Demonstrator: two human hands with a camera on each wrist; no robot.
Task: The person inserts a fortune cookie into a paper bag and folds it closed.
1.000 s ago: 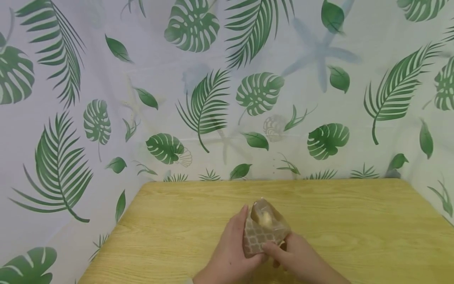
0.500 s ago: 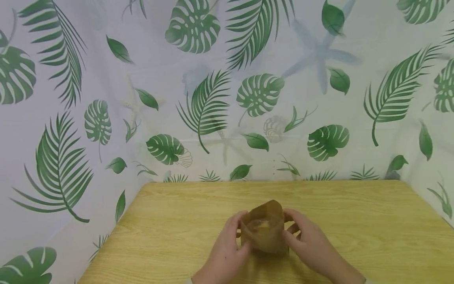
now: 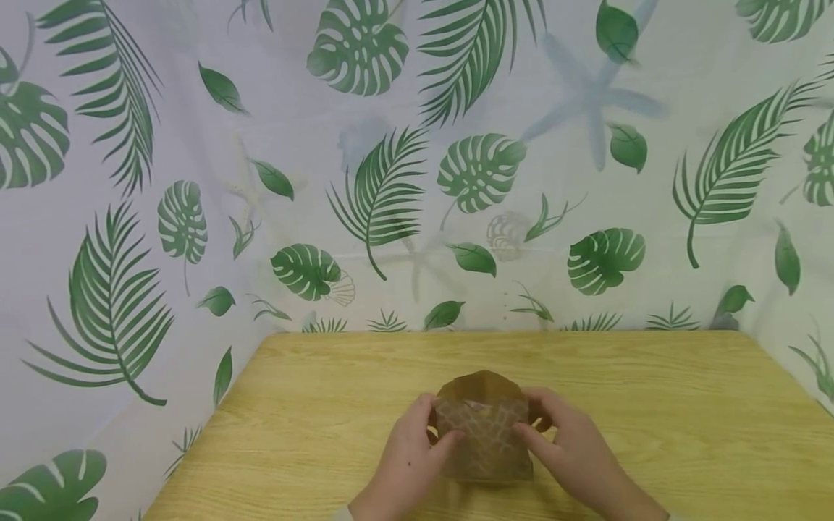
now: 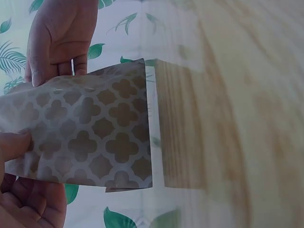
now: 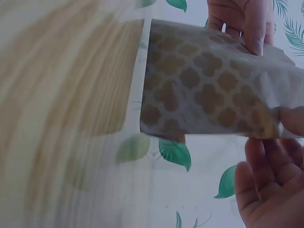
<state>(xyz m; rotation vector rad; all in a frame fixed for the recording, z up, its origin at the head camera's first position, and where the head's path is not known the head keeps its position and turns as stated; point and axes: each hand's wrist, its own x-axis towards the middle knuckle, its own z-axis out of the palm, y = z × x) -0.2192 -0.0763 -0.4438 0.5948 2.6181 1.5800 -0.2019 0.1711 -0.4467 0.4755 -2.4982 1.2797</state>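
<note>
A small brown paper bag (image 3: 485,445) stands upright in front of me on the table. Its front is a cloudy, see-through panel printed with a pale quatrefoil lattice, clear in the left wrist view on the bag (image 4: 95,128). My left hand (image 3: 409,459) grips the bag's left side, thumb on the front and fingers behind. On the opposite side my right hand (image 3: 573,452) pinches the bag the same way, its thumb (image 5: 292,119) against the panel. The bag's mouth gapes, with the taller brown back wall (image 3: 485,383) rising above the front. What lies inside is hidden.
The yellow wood-grain table (image 3: 313,405) spreads around both hands. Behind it and to the sides hangs a white cloth (image 3: 404,304) printed with green leaves and starfish. The table's back edge meets this cloth.
The bag, tilted a second ago with something pale yellow showing in its opening, now stands upright with its patterned front facing me. My right hand has moved from its lower edge to its right side.
</note>
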